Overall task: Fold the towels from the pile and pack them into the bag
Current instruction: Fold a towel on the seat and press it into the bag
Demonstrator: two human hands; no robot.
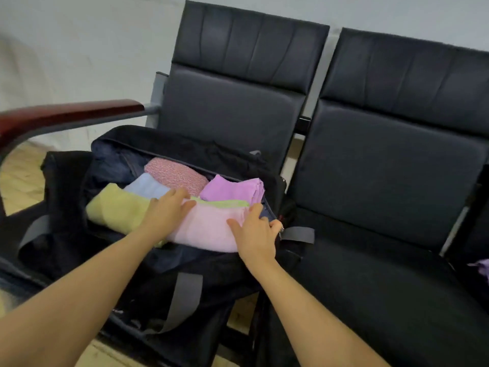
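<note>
Both hands flat on the folded pink towel [209, 229] at the near edge of the open black bag [185, 266]: left hand [165, 214] and right hand [255, 234], grip apart, fingers straight. Bag sits on the left chair seat, packed with yellow towel [116, 207], purple towel [232, 189].

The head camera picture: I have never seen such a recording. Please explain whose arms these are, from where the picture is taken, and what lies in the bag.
There is no robot here. A person wears one camera on the head, looking forward and down, so the two bare arms are their own.

A black duffel bag lies open on the left seat of a row of black chairs. Inside are folded towels: a yellow towel, a light blue towel, a speckled pink towel, a purple towel, a green towel showing only its edge, and a pale pink towel in front.

The left hand and right hand rest on the pale pink towel with fairly straight fingers, seemingly pressing it in.
</note>
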